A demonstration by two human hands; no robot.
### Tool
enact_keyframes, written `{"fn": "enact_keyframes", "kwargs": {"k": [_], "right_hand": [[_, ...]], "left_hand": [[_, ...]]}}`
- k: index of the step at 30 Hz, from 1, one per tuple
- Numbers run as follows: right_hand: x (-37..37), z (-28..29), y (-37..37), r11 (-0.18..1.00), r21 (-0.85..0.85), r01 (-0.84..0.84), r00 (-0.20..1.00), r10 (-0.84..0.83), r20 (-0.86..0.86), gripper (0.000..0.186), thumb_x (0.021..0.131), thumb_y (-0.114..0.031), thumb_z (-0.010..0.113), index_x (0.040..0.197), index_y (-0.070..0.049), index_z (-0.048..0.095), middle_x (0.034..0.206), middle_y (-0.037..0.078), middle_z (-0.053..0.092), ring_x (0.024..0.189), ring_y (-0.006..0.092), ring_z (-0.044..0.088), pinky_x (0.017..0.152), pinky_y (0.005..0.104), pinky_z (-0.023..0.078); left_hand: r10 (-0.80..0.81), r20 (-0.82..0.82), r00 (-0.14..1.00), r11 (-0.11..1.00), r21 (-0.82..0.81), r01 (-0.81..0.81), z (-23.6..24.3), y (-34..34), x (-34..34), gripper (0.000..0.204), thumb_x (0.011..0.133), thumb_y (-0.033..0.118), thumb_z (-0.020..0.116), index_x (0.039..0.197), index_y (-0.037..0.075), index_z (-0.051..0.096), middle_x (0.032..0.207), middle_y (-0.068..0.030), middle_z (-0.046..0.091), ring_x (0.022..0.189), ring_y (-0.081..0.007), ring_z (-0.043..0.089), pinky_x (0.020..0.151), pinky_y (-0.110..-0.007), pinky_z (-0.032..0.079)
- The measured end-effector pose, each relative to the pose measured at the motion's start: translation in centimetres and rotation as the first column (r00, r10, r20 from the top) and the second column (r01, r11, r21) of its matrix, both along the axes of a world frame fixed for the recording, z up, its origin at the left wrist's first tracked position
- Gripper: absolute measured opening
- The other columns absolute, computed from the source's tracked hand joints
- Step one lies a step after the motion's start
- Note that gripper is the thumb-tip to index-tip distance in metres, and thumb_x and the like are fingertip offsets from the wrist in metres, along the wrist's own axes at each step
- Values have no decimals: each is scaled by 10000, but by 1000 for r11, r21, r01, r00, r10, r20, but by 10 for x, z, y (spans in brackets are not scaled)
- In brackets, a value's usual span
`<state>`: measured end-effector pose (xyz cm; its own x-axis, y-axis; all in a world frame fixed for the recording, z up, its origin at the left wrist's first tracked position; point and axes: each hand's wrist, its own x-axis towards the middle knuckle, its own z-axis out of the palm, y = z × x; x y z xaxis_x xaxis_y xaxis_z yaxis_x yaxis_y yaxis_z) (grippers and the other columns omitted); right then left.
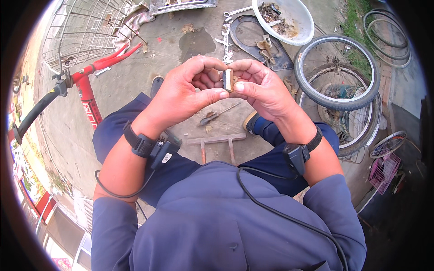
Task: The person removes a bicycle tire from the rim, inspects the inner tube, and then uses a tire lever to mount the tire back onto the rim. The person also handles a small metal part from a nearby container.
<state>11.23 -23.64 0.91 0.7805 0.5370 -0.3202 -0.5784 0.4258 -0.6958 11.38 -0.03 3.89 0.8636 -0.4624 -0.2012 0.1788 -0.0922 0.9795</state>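
Observation:
In front of me, both hands hold a small oblong block (228, 80), dark on its left face and tan-brown along its right edge. My left hand (196, 81) pinches it from the left with thumb and bent fingers. From the other side, my right hand (260, 83) grips it between thumb and fingertips. The fingers cover its ends, so its exact kind cannot be made out. Beneath the hands, a screwdriver (219, 114) lies on the concrete. Just beyond them are several wrenches (225, 38).
At left stands a red bicycle frame (88, 97) with a wire basket (86, 31). A white basin (296, 27) of metal parts sits far right of centre. Bicycle wheels (312, 86) lie at right, near loose tyres (368, 22). A small metal-topped stand (216, 139) is between my legs.

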Motion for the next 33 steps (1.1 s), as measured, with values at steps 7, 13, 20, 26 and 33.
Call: {"fn": "enact_keyframes", "kwargs": {"k": [7, 13, 20, 26, 33], "right_hand": [[0, 1, 0, 997, 82, 4, 1000, -2, -26, 441, 948, -90, 769, 1349, -18, 601, 1256, 125, 694, 1175, 216, 681, 1036, 391, 560], [0, 1, 1, 997, 78, -7, 1000, 8, -24, 433, 955, -103, 766, 1349, -23, 607, 1255, 126, 696, 1167, 218, 692, 1024, 387, 573], [1, 1, 2, 998, 57, -9, 1000, 9, -10, 420, 956, -111, 766, 1338, -29, 613, 1243, 119, 699, 1153, 213, 695, 1015, 380, 581], [2, 1, 3, 999, 46, -10, 1000, 10, 1, 422, 952, -113, 770, 1335, -28, 612, 1230, 111, 700, 1145, 212, 696, 1005, 380, 585], [2, 2, 3, 998, 54, 11, 999, -8, -43, 420, 952, -111, 764, 1331, -23, 607, 1229, 108, 698, 1145, 228, 699, 999, 387, 593]], "left_hand": [[57, 139, 989, 998, -22, -54, -4, -2, -2, 422, 854, 80, 869, 1232, 54, 682, 975, 6, 618, 820, -45, 614, 737, -201, 528], [45, 103, 994, 998, -41, -41, -3, 2, -2, 407, 872, 83, 849, 1240, 49, 676, 990, 2, 617, 839, -48, 620, 748, -205, 530], [48, 84, 995, 999, -27, -46, -3, 1, -2, 408, 879, 63, 836, 1247, 51, 658, 976, 0, 657, 853, -49, 637, 749, -204, 538], [11, 11, 1000, 1000, -26, -11, -1, 4, -1, 417, 897, 68, 816, 1264, 34, 620, 1061, -11, 644, 924, -79, 636, 814, -237, 536], [16, -29, 999, 999, -42, -17, -1, 4, -1, 444, 911, 68, 798, 1308, 32, 602, 1090, -33, 661, 958, -94, 651, 850, -257, 550]]}}
